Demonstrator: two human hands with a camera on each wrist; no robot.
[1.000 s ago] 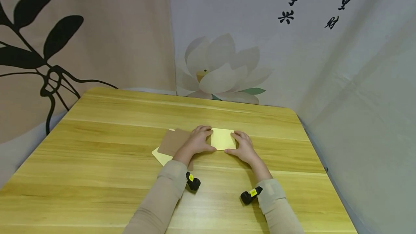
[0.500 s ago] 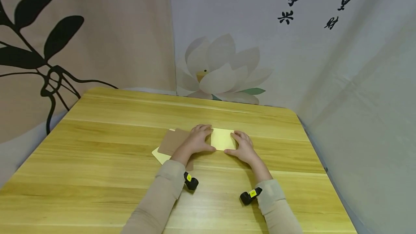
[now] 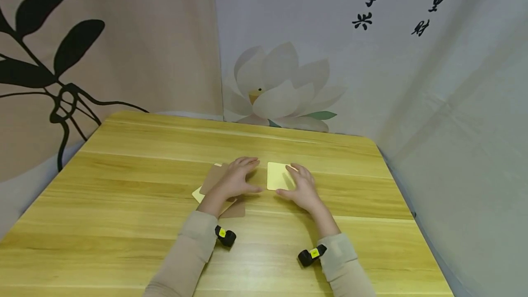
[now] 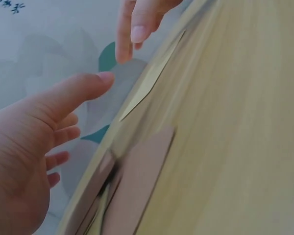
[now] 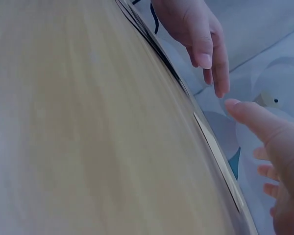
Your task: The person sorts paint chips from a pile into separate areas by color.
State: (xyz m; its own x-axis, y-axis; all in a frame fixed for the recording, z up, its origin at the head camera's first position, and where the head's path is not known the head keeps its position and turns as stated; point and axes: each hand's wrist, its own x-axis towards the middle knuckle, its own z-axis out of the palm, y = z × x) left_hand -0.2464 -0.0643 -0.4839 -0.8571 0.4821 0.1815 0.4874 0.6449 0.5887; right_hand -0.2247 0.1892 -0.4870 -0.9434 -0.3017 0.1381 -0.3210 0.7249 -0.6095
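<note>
A pale yellow square card (image 3: pixel 275 178) lies flat on the table, seen nearly edge-on in the left wrist view (image 4: pixel 152 78). My left hand (image 3: pixel 235 180) is raised to the left of it, thumb and fingers apart with nothing between them. Under that hand lie overlapping brown cards (image 3: pixel 212 178) and more yellow card (image 3: pixel 196 194), partly hidden by it. My right hand (image 3: pixel 303 189) hovers over the right part of the single yellow card and hides that side. Both wrist views show its fingers loose and holding nothing.
The wooden table (image 3: pixel 136 223) reaches back to a curtain (image 3: pixel 288 13) with a printed flower and characters. A black wrist camera (image 3: pixel 225 236) sits on the left sleeve cuff, another (image 3: pixel 311 255) on the right.
Both hands have come away from the yellow card's sides. The left has moved left over the brown cards; the right has shifted slightly left, above the card. The card stays in place.
</note>
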